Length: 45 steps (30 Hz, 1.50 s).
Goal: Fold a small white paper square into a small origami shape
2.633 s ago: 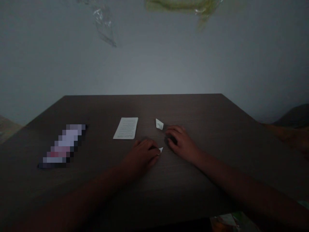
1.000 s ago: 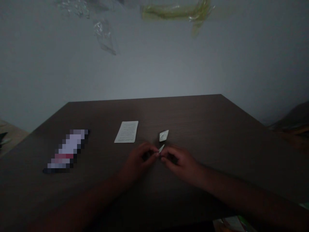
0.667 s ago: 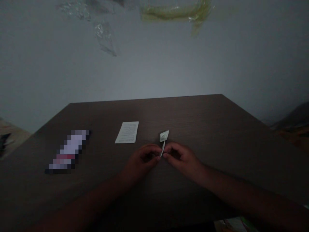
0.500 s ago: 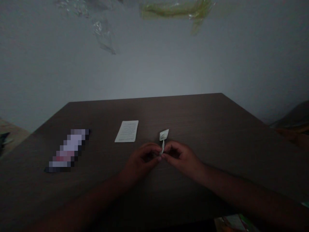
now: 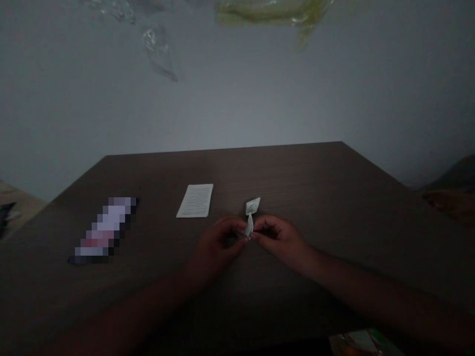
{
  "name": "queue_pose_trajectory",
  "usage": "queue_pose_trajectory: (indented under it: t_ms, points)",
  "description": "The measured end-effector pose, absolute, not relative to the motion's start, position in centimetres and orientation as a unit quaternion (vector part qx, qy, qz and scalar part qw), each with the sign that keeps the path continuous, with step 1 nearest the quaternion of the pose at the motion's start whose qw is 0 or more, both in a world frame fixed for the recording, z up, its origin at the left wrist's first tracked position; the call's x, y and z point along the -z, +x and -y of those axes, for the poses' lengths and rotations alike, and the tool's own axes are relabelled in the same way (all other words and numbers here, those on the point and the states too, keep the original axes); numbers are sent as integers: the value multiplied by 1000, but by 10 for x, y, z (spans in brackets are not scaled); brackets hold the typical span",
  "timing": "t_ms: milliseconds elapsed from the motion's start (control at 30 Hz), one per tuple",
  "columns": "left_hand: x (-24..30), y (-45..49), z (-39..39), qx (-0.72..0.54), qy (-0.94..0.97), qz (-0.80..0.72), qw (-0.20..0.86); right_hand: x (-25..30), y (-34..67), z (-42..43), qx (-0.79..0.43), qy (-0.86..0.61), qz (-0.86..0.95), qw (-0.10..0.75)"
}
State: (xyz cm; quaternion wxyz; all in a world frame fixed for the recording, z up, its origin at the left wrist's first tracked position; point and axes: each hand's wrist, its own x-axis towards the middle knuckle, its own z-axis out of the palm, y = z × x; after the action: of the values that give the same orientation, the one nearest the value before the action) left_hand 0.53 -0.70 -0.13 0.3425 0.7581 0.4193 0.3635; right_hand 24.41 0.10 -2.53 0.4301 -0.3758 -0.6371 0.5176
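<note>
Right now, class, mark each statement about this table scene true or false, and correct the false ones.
1. The left hand and the right hand share a grip on one small folded paper. True.
2. A second folded paper lies on the table just beyond the hands. True.
3. The printed sheet lies to the right of both hands. False: it lies on the left, beyond the left hand.
4. The left hand rests flat on the printed sheet. False: it is apart from the sheet, pinching the small folded paper.
</note>
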Motion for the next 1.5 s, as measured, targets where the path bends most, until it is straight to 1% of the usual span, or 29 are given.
queue_pose_trajectory:
  t_ms: [200,333,433,800,1033,1167,1500]
  points:
    - [7,9,12,-335,820,-422,194,31,239,1,-527,-376,606,462]
    - [8,12,13,-375,823,-392,166,32,236,-1,-527,-382,585,483]
    - [6,14,13,-404,823,-365,160,31,235,-2,-541,-369,580,485]
    - [4,12,12,-407,833,-348,139,33,235,-4,-559,-368,573,473]
    - [4,10,11,-391,826,-360,185,33,238,-3,-559,-364,574,474]
    - [6,7,10,-400,827,-348,185,32,239,-5,-571,-364,570,466]
    - [5,4,9,-375,829,-361,207,31,238,-7,-575,-354,579,457]
